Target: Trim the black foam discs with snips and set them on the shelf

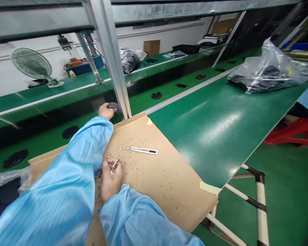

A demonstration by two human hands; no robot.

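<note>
My left hand (106, 111) reaches out over the green conveyor belt beside the metal upright. Its fingers are closed on several dark curved pieces (114, 106) stacked together. Close to me, my right hand (111, 181) is curled above the cardboard sheet (156, 191), gripping a slim metal tool (115, 166); its exact kind is unclear. A thin white utility knife (142, 150) lies flat on the cardboard just beyond that hand. Small black scraps are scattered around it.
More dark pieces (156, 95) sit in groups along the conveyor belt (141, 99). A clear plastic bag (270, 73) of dark parts rests on the green table (195, 119). A metal upright (113, 58) stands by my left hand. A red stool (295, 131) is at right.
</note>
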